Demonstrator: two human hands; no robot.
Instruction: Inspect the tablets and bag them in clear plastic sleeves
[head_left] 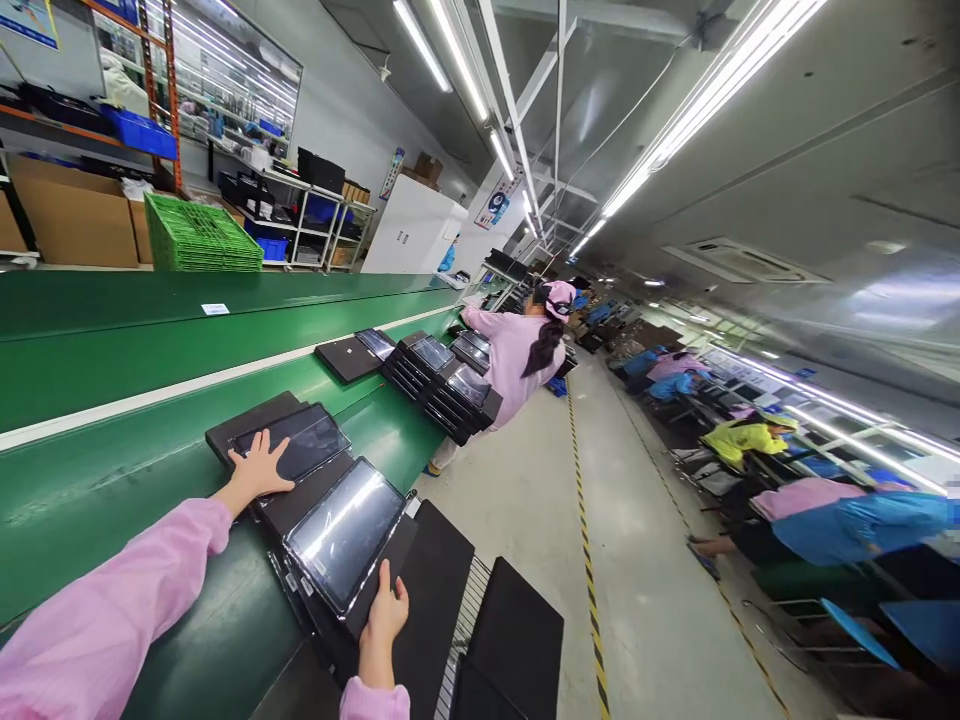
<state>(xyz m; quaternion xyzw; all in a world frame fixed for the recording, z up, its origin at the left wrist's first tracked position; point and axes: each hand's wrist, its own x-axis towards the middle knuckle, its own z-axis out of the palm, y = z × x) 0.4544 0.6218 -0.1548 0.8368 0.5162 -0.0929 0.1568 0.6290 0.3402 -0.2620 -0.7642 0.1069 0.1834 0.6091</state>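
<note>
My left hand [259, 468] lies flat with fingers spread on a dark tablet [307, 440] that rests on a black foam tray [251, 420] on the green conveyor table [135, 480]. My right hand [384, 612] grips the near edge of a black tray under a second tablet [346, 530] with a glossy screen, thumb on top. Both sleeves are pink. The two tablets sit side by side, the nearer one on a stack of black trays.
A person in pink [517, 360] stands further along the table beside stacks of tablets [442, 385]. Black trays on a wire rack [495, 630] sit at my right. Green crates [199, 235] and cardboard boxes stand behind the belt. Seated workers [750, 440] line the aisle's right.
</note>
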